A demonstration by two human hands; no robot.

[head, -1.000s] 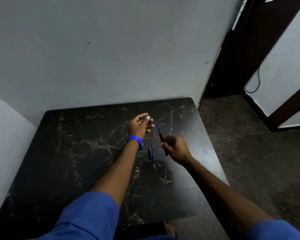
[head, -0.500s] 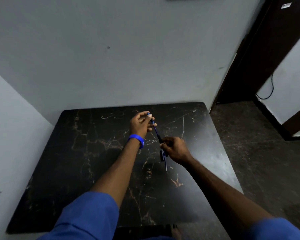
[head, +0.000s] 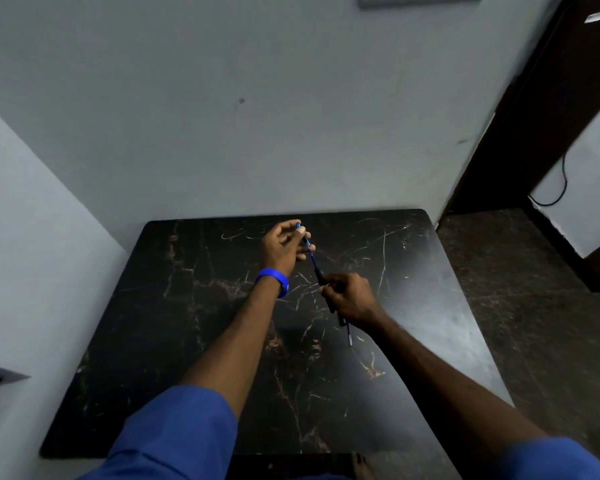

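Note:
A thin blue pen runs slantwise between my two hands above a black marble table. My left hand, with a blue wristband, pinches the pen's far blue end between thumb and fingertips. My right hand grips the dark near part of the pen in curled fingers. Below my right hand a dark pen piece with a thin blue tip shows; whether it lies on the table or is held I cannot tell.
The table stands in a corner, with a grey wall behind it and another to its left. To the right lies dark floor and a dark doorway. A bare foot shows under the near edge.
The pen piece in my right hand has moved up to meet the blue part pinched by my left hand; they now form one line. The view has tilted upward, showing more wall.

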